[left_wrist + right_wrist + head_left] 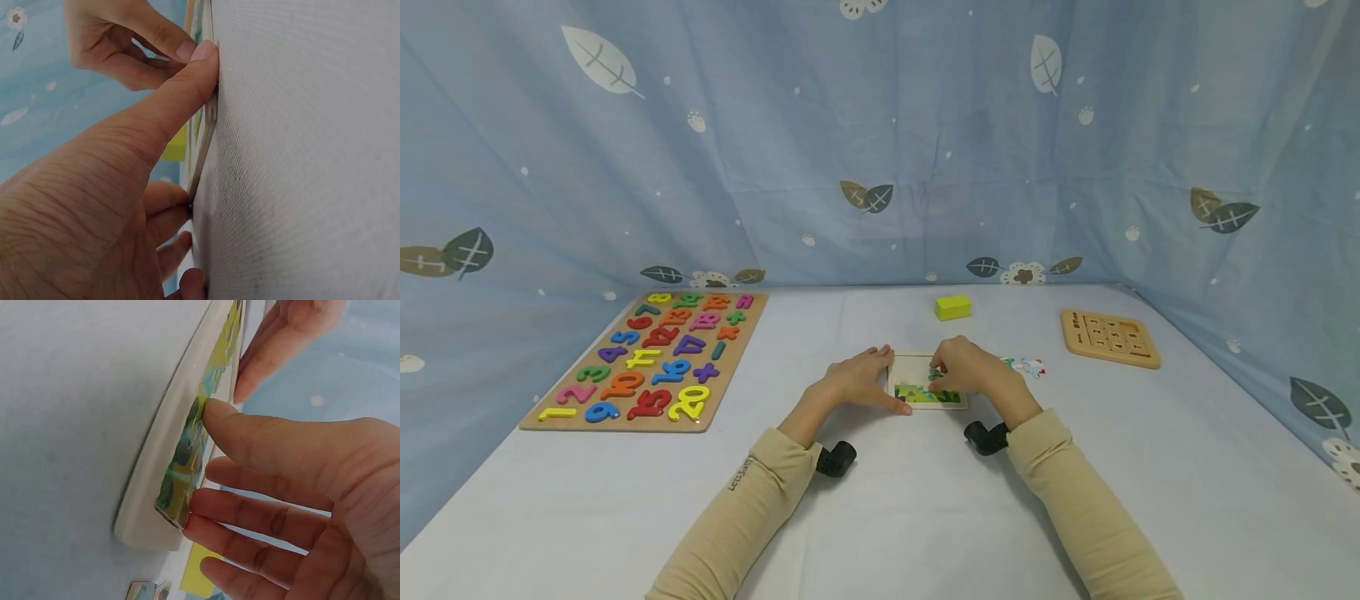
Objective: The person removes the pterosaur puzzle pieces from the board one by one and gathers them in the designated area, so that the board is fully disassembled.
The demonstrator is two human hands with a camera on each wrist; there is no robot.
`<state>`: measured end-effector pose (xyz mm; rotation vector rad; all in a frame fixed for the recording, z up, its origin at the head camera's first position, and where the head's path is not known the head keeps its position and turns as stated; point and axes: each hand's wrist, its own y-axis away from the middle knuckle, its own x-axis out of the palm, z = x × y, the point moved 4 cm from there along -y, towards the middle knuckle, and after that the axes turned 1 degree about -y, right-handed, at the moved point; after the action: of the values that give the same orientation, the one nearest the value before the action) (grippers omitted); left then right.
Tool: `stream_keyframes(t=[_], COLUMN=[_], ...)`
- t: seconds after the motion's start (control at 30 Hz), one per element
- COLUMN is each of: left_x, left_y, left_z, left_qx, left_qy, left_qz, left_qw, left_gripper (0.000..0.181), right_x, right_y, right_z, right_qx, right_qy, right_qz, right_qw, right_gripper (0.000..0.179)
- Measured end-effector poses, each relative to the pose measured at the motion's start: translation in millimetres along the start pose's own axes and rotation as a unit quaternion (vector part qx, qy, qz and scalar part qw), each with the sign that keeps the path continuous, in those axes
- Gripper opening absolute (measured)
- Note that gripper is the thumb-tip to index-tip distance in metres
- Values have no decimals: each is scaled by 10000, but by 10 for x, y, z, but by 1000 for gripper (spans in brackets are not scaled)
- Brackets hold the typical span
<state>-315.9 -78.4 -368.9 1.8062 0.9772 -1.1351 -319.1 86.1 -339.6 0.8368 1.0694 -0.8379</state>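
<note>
A small wooden jigsaw puzzle tray (912,367) lies on the white table before me, its lower part covered by green picture pieces (916,393). My left hand (853,379) holds the tray at its left side, thumb along the front edge and fingers by the far left corner. Over the tray's right part, my right hand (970,367) pinches a puzzle piece (178,478) between thumb and fingertips, low against the tray. Just right of that hand lie loose puzzle pieces (1028,367), partly hidden behind it.
A board of colourful numbers (640,358) lies at the left. Behind the tray stands a yellow-green block (952,307). To the right is a wooden number-tile board (1110,337). A blue patterned curtain (880,150) hangs along the table's far edge.
</note>
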Motion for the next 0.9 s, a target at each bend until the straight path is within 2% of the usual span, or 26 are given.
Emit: stream_keyframes(t=[0.3,0.57,0.9], left_x=[5,6,-5], left_y=[-3,-8,8], left_z=[7,4,-6], left_qx=[12,22,18], left_qy=[-2,16,-8], left_qz=[-2,1,21], left_qw=[10000,10000,10000], left_gripper=[106,107,106], right_x=[-23,-49,-60], right_y=[2,16,13], right_z=[-5,-48,-79], right_qx=[-71,94,210], right_qy=[-46,-314,-406], right_qz=[-52,-301,-408], right_qw=[10000,9990,9981], right_gripper=[29,30,28])
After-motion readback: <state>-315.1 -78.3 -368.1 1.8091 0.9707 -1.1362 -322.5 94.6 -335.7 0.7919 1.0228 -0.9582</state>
